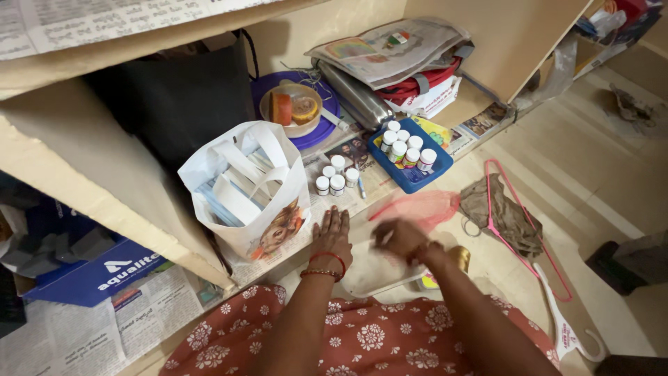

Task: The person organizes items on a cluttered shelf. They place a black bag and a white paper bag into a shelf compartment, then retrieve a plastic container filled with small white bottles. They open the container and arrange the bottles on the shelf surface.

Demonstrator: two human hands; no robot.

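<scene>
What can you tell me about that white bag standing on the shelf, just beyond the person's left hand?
The white bag looks like thin non-woven cloth, with flat white strap handles flopped over its open mouth. A colourful printed picture sits low on its front corner. It stands upright, a little slumped, on the newspaper lining of the low shelf, in front of a black bag. Pale flat items fill it, too unclear to name. The left hand lies flat beside its base.

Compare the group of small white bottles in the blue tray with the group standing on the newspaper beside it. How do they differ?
The bottles in the blue tray number about seven and sit packed inside its walls; the bottles on the newspaper number about five and stand loose. The tray group lies farther from the left hand; the newspaper group stands just beyond its fingertips. All are small, upright and white-capped.
</scene>
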